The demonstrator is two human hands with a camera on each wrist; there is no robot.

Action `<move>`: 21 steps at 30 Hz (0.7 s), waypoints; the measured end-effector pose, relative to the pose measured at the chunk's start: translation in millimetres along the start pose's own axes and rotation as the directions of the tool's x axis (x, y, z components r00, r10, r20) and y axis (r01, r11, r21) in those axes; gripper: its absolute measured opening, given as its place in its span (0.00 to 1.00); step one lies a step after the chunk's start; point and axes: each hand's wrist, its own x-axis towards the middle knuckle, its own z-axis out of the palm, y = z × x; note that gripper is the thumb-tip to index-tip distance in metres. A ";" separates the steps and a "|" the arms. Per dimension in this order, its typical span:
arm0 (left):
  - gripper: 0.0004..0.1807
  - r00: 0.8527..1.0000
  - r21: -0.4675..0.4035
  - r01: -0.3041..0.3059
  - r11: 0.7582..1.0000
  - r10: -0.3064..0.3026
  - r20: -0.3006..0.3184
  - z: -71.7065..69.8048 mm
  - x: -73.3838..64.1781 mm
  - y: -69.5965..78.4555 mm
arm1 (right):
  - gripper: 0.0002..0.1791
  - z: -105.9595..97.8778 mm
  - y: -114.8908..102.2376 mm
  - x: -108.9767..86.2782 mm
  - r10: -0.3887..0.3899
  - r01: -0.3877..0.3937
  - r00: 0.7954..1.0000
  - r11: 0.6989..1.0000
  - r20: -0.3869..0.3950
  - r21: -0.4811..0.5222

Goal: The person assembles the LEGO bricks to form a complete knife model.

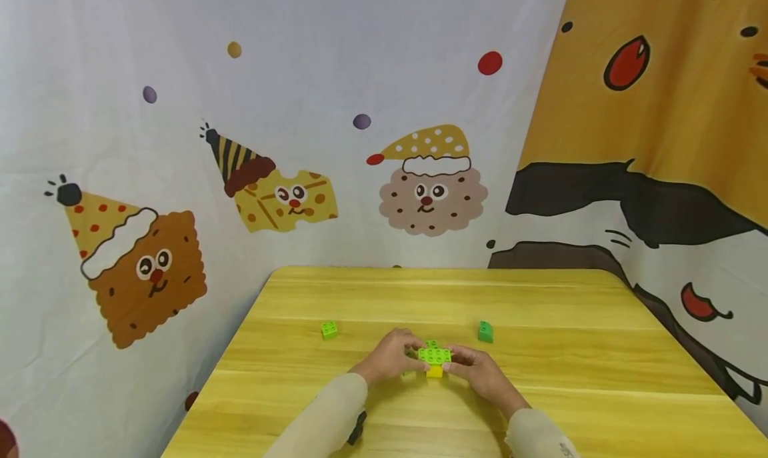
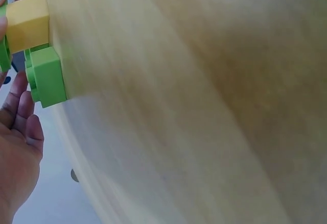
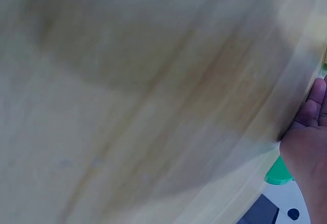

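Observation:
A lime-green toy building brick (image 1: 435, 356) with studs on top sits over a yellow brick (image 1: 435, 372) in the head view. My left hand (image 1: 393, 358) grips the lime-green brick from its left side, thumb toward me. From the right side my right hand (image 1: 480, 370) pinches it with thumb and fingers. Just behind it shows a green brick (image 1: 431, 344). Close under the left fingers stands another green brick (image 2: 47, 77), beside the yellow brick (image 2: 28, 22) in the left wrist view. The right wrist view shows only part of the right hand (image 3: 309, 127).
A loose lime-green brick (image 1: 329, 330) lies farther back on the left of the wooden table (image 1: 288, 378). A darker green brick (image 1: 485, 332) stands back right. By the left sleeve is a black object (image 1: 357, 428). A cartoon-printed cloth (image 1: 312, 65) hangs behind the table.

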 end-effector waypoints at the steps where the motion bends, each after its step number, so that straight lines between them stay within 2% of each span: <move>1: 0.17 1.000 0.006 0.000 1.000 0.000 0.001 -0.6 -0.5 0.6 | 0.25 0.3 -0.5 0.1 0.003 -0.003 1.000 1.000 -0.001 0.004; 9: 0.18 0.999 -0.019 -0.026 0.999 0.026 0.025 0.2 -4.8 1.7 | 0.27 1.0 0.5 -0.7 0.042 -0.041 0.998 0.999 -0.037 0.009; 15: 0.19 1.000 0.001 -0.019 1.000 0.019 0.007 1.9 -6.8 1.2 | 0.26 2.4 4.2 0.6 0.027 -0.026 0.999 0.999 -0.041 0.025; 17: 0.24 1.000 -0.017 -0.007 1.000 0.007 0.011 0.4 -7.8 1.1 | 0.26 3.0 3.8 0.9 0.025 -0.023 0.999 0.999 -0.048 0.030; 21: 0.31 0.999 -0.110 0.035 0.993 -0.034 0.009 -7.7 -11.5 0.3 | 0.25 3.6 0.5 0.9 0.034 -0.032 0.998 0.999 -0.056 0.035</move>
